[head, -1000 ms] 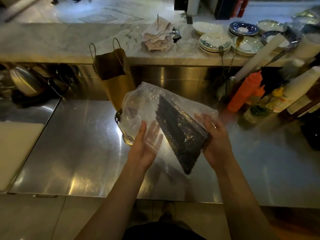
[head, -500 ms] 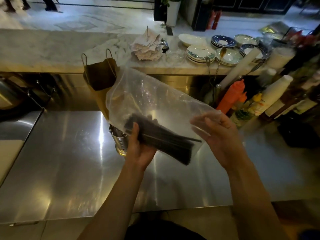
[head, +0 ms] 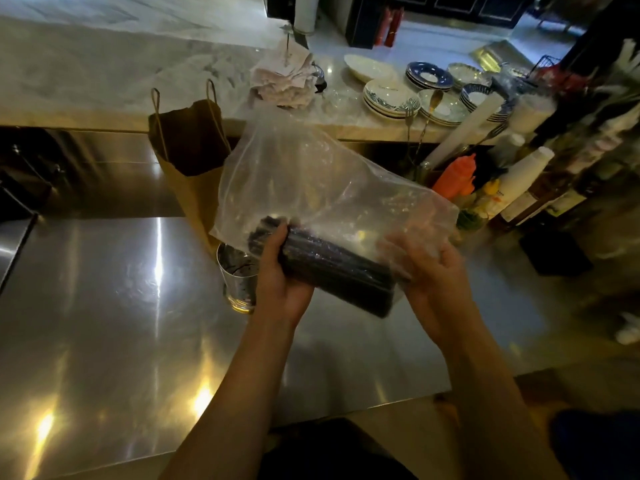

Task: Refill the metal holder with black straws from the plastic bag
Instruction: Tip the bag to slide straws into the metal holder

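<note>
A clear plastic bag (head: 311, 181) is held above the steel counter, its loose upper part billowing up. Inside lies a thick bundle of black straws (head: 332, 261), lying nearly level and slanting down to the right. My left hand (head: 280, 271) grips the bundle's left end through the plastic. My right hand (head: 429, 265) holds the bag at the bundle's right end, its fingers blurred. The metal holder (head: 237, 271) stands upright on the counter just left of my left hand; a few dark straws show inside it.
A brown paper bag (head: 190, 150) stands open behind the holder. Bottles, an orange squeeze bottle (head: 453, 174) and cup stacks crowd the right. Plates (head: 391, 97) and paper slips sit on the marble ledge behind. The steel counter (head: 104, 323) stretches left and toward me.
The bundle has gathered tighter and turned closer to level. My left hand now grips its left end more fully; my right hand has closed in on the bag's right end.
</note>
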The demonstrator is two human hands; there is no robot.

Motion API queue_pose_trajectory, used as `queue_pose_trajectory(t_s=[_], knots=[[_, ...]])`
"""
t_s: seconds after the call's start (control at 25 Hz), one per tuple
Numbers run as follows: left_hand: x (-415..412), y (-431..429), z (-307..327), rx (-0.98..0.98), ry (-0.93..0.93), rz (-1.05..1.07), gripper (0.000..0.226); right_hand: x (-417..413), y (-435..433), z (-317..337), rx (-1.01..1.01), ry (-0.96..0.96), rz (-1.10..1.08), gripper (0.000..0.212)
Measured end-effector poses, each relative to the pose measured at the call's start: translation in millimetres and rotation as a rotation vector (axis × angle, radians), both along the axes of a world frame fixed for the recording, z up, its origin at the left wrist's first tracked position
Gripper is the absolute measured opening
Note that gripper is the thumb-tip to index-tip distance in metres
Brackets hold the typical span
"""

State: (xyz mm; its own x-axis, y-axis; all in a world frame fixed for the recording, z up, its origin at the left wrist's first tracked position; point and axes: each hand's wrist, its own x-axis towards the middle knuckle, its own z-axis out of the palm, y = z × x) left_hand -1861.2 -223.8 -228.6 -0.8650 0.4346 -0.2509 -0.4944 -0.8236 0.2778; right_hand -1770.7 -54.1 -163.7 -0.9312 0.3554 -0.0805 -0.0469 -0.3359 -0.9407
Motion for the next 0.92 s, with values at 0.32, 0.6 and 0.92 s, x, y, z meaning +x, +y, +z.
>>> queue_pose_trajectory(t_s=[0.32, 0.6, 0.92], knots=[[3, 22, -4, -0.024, -0.111, 0.141, 0.032, -22, 39, -2, 0.204, 0.174, 0.062, 0.015], [-1, 43, -30, 0.046, -0.091, 0.177, 0.04, -34, 58, -12, 0.316, 0.038, 0.294, 0.038], [3, 112, -21, 0.057, -0.032, 0.327, 0.045, -52, 123, -15, 0.479, -0.064, 0.568, 0.04]])
